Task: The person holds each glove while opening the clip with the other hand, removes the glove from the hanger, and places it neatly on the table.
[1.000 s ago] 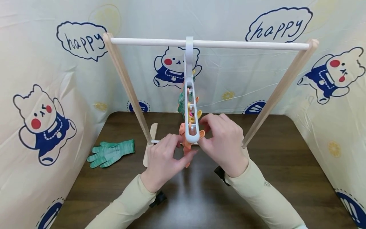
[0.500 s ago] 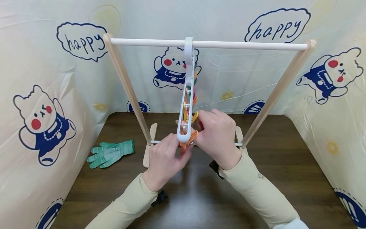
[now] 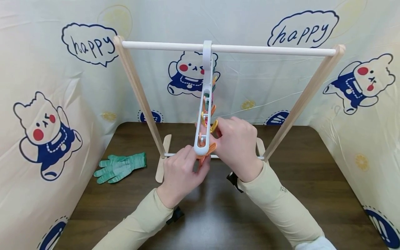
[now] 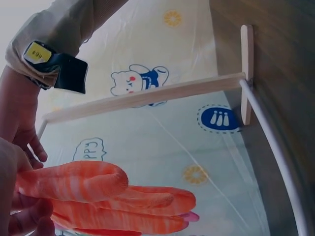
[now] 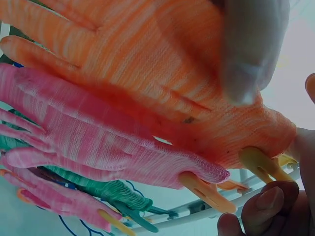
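A white clip hanger (image 3: 203, 107) hangs from the rod, with gloves in its coloured clips. My left hand (image 3: 184, 170) grips the orange glove (image 4: 74, 182), close under the hanger's near end. In the right wrist view a large finger (image 5: 251, 54) presses that glove (image 5: 162, 64). My right hand (image 3: 235, 146) reaches in under the hanger; its fingertips (image 5: 270, 199) are at the end of a yellow clip (image 5: 258, 164), which sits at the glove's cuff. An orange clip (image 3: 211, 148) sticks out nearer me. Pink gloves (image 5: 93, 142) and a green glove (image 5: 103, 184) hang beyond.
A wooden stand (image 3: 137, 97) carries the white rod (image 3: 265, 50) over the dark table (image 3: 312, 194). A lone green glove (image 3: 122, 167) lies on the table at the left. Printed cloth (image 3: 250, 21) surrounds the table on three sides.
My right hand has moved left and slightly forward, in under the hanger. The hanger's near end has swung left, and the left hand stays on the orange glove.
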Demonstrator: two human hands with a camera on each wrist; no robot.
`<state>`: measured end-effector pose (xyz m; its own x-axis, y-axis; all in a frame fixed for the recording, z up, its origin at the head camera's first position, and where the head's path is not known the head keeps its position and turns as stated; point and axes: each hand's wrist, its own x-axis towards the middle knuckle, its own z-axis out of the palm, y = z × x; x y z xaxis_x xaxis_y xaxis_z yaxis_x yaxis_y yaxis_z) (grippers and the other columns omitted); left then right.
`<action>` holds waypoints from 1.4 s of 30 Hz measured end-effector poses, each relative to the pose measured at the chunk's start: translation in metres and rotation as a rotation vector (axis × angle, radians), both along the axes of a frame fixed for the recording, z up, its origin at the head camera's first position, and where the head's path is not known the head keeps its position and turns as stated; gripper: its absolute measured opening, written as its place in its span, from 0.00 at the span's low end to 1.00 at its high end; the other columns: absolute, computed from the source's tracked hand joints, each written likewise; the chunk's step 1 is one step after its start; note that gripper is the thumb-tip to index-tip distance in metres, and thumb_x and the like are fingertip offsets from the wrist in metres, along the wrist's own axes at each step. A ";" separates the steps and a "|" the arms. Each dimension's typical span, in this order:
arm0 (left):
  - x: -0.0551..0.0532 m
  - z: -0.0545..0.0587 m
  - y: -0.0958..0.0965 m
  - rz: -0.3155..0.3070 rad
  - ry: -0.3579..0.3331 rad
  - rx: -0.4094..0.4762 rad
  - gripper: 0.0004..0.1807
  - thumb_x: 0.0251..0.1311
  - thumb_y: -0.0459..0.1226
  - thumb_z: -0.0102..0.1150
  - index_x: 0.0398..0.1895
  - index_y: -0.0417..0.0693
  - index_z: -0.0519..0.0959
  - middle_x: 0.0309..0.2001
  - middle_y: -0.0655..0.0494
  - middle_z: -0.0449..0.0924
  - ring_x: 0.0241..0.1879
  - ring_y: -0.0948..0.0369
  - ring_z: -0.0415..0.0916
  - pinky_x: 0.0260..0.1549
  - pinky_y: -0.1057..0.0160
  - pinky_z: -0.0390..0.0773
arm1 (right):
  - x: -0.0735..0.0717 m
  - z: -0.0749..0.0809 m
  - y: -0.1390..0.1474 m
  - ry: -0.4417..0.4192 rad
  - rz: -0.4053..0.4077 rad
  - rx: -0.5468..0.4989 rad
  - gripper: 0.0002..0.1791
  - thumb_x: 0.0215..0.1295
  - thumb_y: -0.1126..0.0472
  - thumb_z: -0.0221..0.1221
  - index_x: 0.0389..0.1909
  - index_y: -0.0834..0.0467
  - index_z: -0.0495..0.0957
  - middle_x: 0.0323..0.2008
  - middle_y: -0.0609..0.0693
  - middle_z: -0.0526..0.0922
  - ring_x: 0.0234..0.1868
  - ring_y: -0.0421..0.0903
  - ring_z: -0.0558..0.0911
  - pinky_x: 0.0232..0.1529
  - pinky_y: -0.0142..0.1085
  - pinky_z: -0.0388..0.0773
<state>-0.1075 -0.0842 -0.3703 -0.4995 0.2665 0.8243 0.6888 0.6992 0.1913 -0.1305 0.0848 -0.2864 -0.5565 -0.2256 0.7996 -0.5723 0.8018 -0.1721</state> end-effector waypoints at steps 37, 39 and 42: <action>-0.006 0.013 0.000 0.006 -0.001 0.013 0.07 0.61 0.38 0.66 0.30 0.44 0.80 0.21 0.57 0.77 0.17 0.62 0.68 0.12 0.66 0.64 | 0.001 0.007 -0.001 -0.025 0.001 0.061 0.19 0.66 0.53 0.69 0.21 0.60 0.79 0.11 0.48 0.70 0.18 0.48 0.69 0.22 0.40 0.64; -0.006 0.013 0.000 0.009 0.002 0.015 0.07 0.62 0.38 0.66 0.30 0.44 0.81 0.21 0.57 0.77 0.16 0.63 0.68 0.12 0.66 0.64 | 0.002 0.007 -0.001 -0.036 0.016 0.054 0.17 0.66 0.53 0.69 0.24 0.61 0.83 0.11 0.48 0.72 0.18 0.48 0.69 0.23 0.39 0.64; -0.006 0.013 0.000 0.016 0.010 0.016 0.06 0.62 0.37 0.64 0.29 0.45 0.80 0.21 0.58 0.76 0.15 0.63 0.67 0.12 0.67 0.63 | 0.001 0.007 -0.002 -0.028 0.026 0.048 0.15 0.67 0.53 0.68 0.27 0.60 0.84 0.12 0.48 0.73 0.19 0.48 0.70 0.24 0.40 0.66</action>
